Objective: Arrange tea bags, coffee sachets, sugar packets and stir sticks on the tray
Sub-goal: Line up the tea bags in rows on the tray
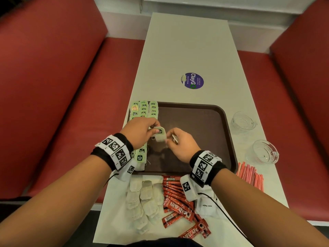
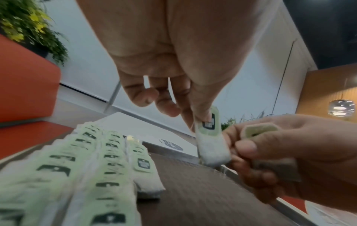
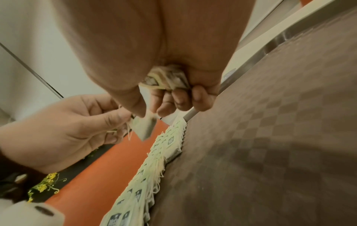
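While the left hand [image 1: 140, 130] pinches one tea bag [image 1: 160, 133] above the tray [image 1: 195, 132], ready for the left-side rows [image 1: 145, 108], the right hand's [image 1: 179, 141] grip clasps spare bags.

A long pale worktop [image 1: 188, 50] runs away toward twelve o'clock, a round purple sticker [image 1: 192, 81] at its middle. Red padded benches flank it, one at nine o'clock [image 1: 53, 86], one at three o'clock [image 1: 293, 86]. White wall panelling [image 1: 213, 6] closes the far end. From the left wrist view, a leafy plant [image 2: 29, 27] tops the orange seat back, and a pendant lamp [image 2: 341, 109] glows against a wood-toned wall.
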### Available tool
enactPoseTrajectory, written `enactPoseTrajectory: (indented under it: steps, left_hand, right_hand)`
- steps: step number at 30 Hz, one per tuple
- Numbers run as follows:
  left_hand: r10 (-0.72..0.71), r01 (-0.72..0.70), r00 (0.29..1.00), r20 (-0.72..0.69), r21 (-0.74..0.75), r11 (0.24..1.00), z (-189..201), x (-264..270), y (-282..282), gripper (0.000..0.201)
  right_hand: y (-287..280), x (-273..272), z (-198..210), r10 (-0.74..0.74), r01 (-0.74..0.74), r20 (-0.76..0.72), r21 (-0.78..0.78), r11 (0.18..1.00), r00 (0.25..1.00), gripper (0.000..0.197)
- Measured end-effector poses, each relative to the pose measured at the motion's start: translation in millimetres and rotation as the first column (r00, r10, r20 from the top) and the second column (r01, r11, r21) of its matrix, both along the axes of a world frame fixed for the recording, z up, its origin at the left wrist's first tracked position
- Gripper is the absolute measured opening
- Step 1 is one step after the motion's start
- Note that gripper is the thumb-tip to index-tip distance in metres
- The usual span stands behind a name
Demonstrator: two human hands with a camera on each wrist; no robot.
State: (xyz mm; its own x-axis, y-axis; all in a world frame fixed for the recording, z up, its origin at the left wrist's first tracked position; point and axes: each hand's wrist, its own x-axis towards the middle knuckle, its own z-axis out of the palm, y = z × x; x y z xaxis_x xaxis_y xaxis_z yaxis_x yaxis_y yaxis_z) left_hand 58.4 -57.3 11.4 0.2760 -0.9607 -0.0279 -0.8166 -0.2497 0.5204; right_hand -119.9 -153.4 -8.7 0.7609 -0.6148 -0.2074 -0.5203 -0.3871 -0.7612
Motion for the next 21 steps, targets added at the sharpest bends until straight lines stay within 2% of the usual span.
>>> enactPoseTrajectory:
  steps: [4,6,12,16,18,21]
  left_hand:
    - [-0.023,0.018,1.000,0.013,0.285,0.958,-12.4,17.0,-8.1,0.009]
    - [-0.031,0.028,1.000,0.003,0.364,0.931,-19.2,19.6,-12.3,0.011]
    - [0.086,-0.100,0.995,0.056,0.344,0.934,-29.3,28.5,-29.9,0.024]
    - [0.178,-0.177,0.984,0.031,0.369,0.913,-33.7,32.4,-39.1,0.022]
    - [0.210,-0.222,0.975,0.073,0.354,0.908,-34.1,31.3,-39.7,0.022]
    - [0.190,-0.231,0.971,0.149,0.356,0.906,-33.4,23.7,-41.5,0.032]
  right_hand:
    - [-3.3,-5.6,1.9,-0.024,0.024,-0.009,0.049,0.999,1.000,0.020]
    - [-4.8,-7.0,3.6,-0.009,0.010,-0.026,0.048,0.999,1.000,0.019]
    - [-5.5,-7.3,3.2,0.035,-0.035,-0.028,0.001,0.999,0.999,0.020]
    - [-4.6,-6.9,1.4,0.051,-0.051,-0.014,0.006,0.999,0.999,0.015]
    - [-6.0,-7.3,0.3,0.036,-0.036,0.000,0.033,0.999,0.999,0.016]
    - [-6.7,-7.1,-1.1,0.029,-0.034,0.039,0.139,0.990,0.999,0.013]
